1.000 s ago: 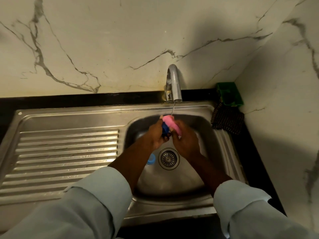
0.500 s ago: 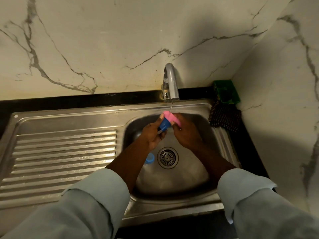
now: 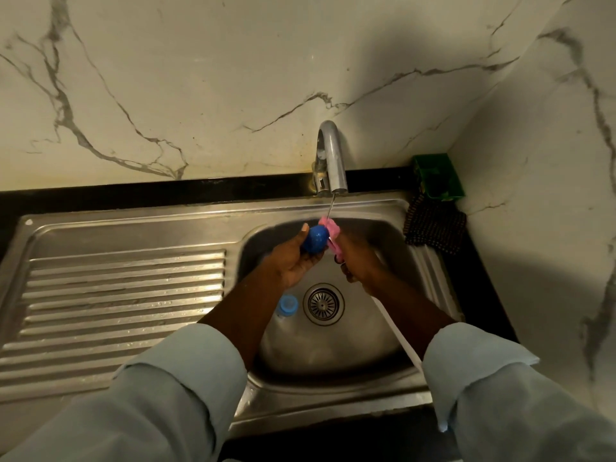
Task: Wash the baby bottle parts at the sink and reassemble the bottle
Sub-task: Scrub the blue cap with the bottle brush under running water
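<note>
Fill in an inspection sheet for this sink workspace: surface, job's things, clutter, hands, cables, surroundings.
Surface: steel sink with ribbed drainboard on its left; thin stream runs from the tap.
Job's things: dark blue bottle part and pink sponge under the stream; light blue part lies beside the drain.
Clutter: green holder and dark cloth at the right corner.
Hands: left hand grips the dark blue bottle part; right hand grips the pink sponge.
Cables: nothing seen.
Surroundings: marble walls, dim light.
</note>
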### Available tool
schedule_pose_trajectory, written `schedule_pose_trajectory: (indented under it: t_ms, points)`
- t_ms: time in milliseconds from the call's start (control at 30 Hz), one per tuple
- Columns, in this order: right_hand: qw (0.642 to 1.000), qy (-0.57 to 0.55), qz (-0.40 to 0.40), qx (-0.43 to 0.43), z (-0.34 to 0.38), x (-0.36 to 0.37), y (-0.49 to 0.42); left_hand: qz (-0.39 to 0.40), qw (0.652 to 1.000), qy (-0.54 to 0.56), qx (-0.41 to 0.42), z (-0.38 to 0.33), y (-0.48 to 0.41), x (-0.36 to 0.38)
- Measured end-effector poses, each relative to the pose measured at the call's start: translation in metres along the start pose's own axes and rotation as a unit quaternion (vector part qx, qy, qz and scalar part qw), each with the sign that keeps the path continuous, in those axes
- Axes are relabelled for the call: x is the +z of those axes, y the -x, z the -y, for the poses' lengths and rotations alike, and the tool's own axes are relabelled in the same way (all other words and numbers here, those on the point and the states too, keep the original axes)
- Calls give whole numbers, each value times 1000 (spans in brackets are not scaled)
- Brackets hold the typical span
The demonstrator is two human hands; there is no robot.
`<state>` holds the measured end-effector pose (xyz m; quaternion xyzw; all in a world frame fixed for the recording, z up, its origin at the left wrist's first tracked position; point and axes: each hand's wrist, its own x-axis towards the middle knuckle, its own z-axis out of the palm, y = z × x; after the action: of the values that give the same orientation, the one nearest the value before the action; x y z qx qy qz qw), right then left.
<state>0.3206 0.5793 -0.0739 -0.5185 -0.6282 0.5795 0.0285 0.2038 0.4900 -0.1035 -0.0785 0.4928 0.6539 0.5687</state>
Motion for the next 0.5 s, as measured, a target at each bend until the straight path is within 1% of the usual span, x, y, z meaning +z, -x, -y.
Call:
schedule_pose_trajectory:
  t_ms: [33,100,167,200,233,300,333,367,400,433,500]
  points:
    - [1000,12,0,-1,0,-2,1,9,1000,-17,-3,-2,-1,-3]
    - [1000,29,1,-1,0,-7,1,37,993,-114,-10,-5,0,-3]
    - [999,35,-1,6,-2,-5,0,42,970,-240,-7,-6,2,0]
    - [999,38,-5,-9,-4,-2,-1,25,959,-283,2,-6,1,1]
    - [998,45,-10,-51,-8,3,-3,-3,951,-310,14,-8,0,2]
    - [982,87,-13,-165,-18,13,-7,-75,936,-342,43,-12,-2,4]
    - [967,121,-18,-223,-21,16,-8,-100,935,-338,51,-13,-5,3]
    - [948,166,-30,-271,-24,18,-10,-118,942,-311,52,-13,-6,1]
    - [928,211,-49,-304,-24,20,-11,-130,957,-258,36,-12,-7,0]
    - [911,248,-72,-321,-24,21,-11,-132,974,-185,9,-11,-5,2]
    - [887,315,-103,-322,-24,24,-10,-103,993,-44,-46,-10,-1,5]
